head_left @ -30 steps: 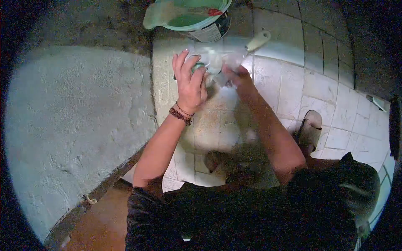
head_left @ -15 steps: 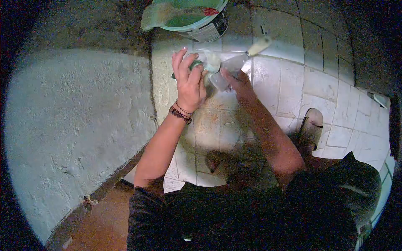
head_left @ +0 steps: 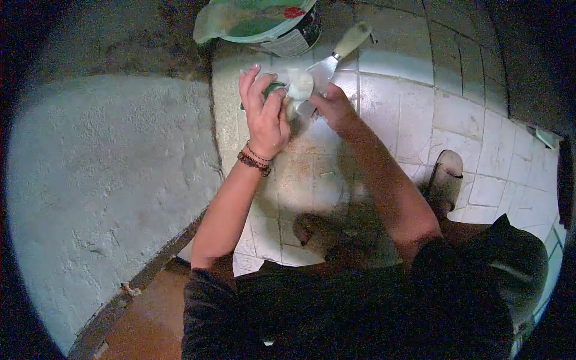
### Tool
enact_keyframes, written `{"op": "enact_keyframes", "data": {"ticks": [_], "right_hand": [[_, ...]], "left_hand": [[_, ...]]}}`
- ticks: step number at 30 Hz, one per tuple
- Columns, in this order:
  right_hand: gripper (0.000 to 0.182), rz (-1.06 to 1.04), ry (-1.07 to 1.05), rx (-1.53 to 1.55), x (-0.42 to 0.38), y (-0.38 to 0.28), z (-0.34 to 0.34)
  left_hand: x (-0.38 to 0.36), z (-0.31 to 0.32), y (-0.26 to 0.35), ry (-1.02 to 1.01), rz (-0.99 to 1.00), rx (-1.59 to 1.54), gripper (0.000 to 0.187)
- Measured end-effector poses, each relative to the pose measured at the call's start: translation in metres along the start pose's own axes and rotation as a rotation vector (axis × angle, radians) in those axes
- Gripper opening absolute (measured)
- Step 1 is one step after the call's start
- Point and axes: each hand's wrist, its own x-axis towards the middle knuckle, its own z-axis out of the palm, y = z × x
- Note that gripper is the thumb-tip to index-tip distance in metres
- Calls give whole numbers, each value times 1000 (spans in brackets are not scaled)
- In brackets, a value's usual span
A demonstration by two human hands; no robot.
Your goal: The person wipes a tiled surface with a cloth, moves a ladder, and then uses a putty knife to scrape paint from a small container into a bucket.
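Observation:
My left hand (head_left: pixel 265 117), with bracelets at the wrist, is curved around a green and whitish object (head_left: pixel 275 89) whose shape is partly hidden by the fingers. My right hand (head_left: pixel 337 109) is closed at the lower end of the blade of a putty knife (head_left: pixel 323 71). The knife's pale handle (head_left: pixel 353 39) points up and to the right. Between the hands is a lump of white paste (head_left: pixel 300 86), close to the blade. Which surface carries the paste is hard to tell.
A bucket (head_left: pixel 287 43), green inside, stands on the tiled floor (head_left: pixel 384 114) beyond my hands, with a mesh-like piece (head_left: pixel 210 23) over its left rim. A rough wall (head_left: pixel 114 180) rises at left. My sandalled foot (head_left: pixel 447 171) is at right.
Both hands have shifted slightly left and up. The putty knife has moved left and its handle now stands higher. The view has shifted a little too.

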Motion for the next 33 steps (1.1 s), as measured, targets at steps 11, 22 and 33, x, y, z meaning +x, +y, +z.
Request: {"op": "enact_keyframes", "data": {"ticks": [11,22,33], "right_hand": [[34,134,105,-227,-19,-14,1],[39,-40,346,-55,7,-18,31],[29,46,595,-213,8,-52,53]], "left_hand": [[1,2,-1,19,54,-60,13],[9,-2,-6,53,-6,13,13],[15,-5,2,21,-51,9,10]]}}
